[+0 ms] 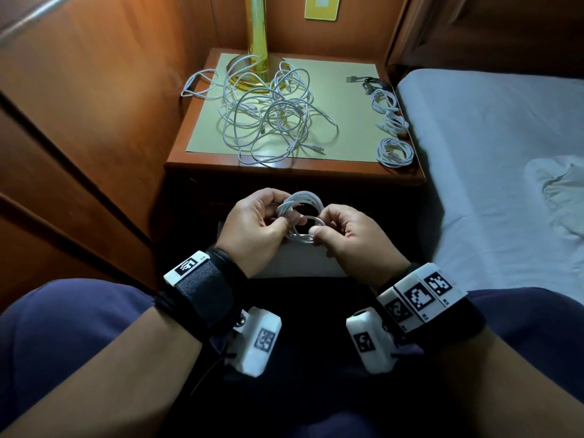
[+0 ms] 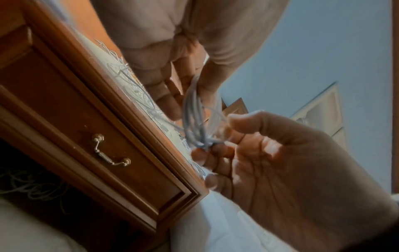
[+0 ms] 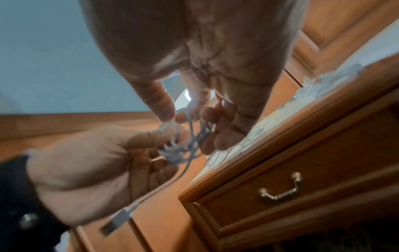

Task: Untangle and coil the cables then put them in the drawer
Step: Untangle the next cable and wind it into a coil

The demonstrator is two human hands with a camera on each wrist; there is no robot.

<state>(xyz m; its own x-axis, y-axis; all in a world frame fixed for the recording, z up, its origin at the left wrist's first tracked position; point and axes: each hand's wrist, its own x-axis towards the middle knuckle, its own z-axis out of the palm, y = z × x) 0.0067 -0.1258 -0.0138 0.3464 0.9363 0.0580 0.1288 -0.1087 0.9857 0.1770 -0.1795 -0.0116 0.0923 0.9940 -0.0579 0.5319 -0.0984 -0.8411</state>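
I hold a small coil of white cable (image 1: 300,216) in front of the nightstand (image 1: 202,159). My left hand (image 1: 279,213) pinches its left side and my right hand (image 1: 322,222) pinches its lower right. In the left wrist view the coil (image 2: 194,116) hangs from my left hand (image 2: 187,95), with my right hand (image 2: 215,150) gripping its bunched end. In the right wrist view a USB plug (image 3: 116,220) dangles below the coil (image 3: 179,151). A tangle of white cables (image 1: 268,118) lies on the nightstand top. The top drawer (image 2: 64,105) is shut, its brass handle (image 3: 280,189) showing.
Three coiled white cables (image 1: 395,151) and a dark cable (image 1: 369,82) line the nightstand's right edge. A gold lamp base (image 1: 256,71) stands at the back. The bed (image 1: 489,153) is on the right and wooden panelling (image 1: 79,121) on the left. A pale surface (image 1: 294,260) sits under my hands.
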